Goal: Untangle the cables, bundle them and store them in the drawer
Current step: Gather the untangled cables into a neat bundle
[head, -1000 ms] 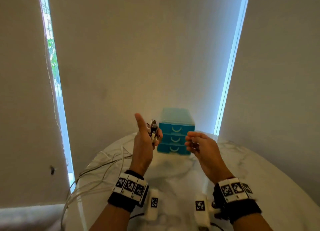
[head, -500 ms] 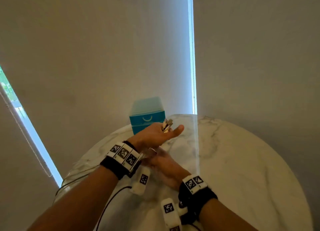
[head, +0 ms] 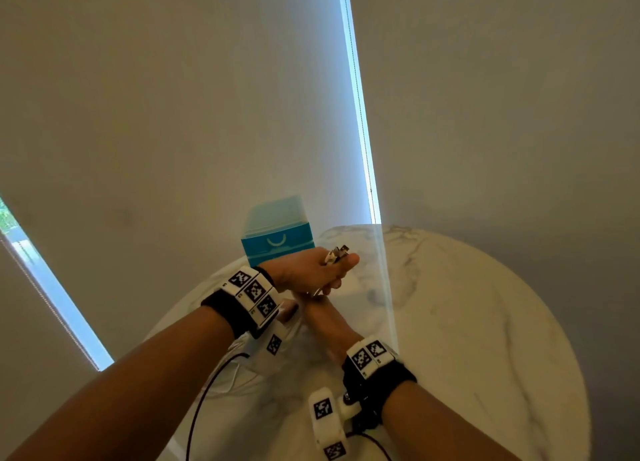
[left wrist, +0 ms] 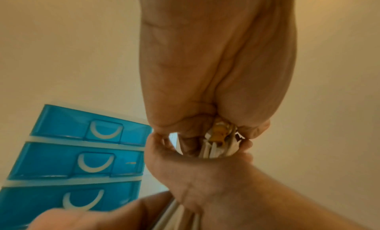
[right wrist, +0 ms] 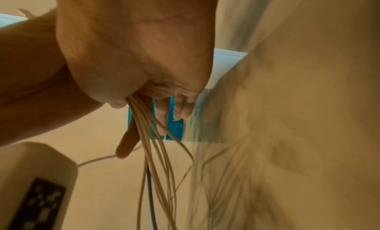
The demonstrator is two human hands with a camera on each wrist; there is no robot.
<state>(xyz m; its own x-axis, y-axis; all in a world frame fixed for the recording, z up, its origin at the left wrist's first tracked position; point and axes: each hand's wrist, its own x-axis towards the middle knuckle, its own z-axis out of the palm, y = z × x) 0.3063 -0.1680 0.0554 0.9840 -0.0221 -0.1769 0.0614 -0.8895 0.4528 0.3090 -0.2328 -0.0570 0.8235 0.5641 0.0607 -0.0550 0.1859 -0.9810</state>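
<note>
The left hand (head: 304, 270) is closing its fingers (left wrist: 197, 132) around the plug ends of the cables (right wrist: 156, 152), just in front of the blue drawer unit (head: 277, 242), and metal connector tips (head: 337, 253) are sticking out past the thumb. Directly beneath it, the right hand (head: 325, 318) is curling its fingers (right wrist: 164, 113) around the same bundle lower down, the two hands touching. From the right wrist view, several thin, smooth, cream-white strands and one dark strand are hanging in loose lines below the grip; where they end cannot be told.

The drawer unit, a translucent blue plastic box with three stacked drawers, each carrying a pale crescent-shaped handle (left wrist: 104, 132), is standing at the far edge of the round, white, grey-veined marble counter (head: 485, 322). All three drawers are sitting shut. Both wrists are wearing black bands (head: 381, 381) with white blocks bearing black-and-white square markers. Behind the drawer unit, plain pale blinds (head: 173, 97) are hanging, with a bright strip of daylight between them.
</note>
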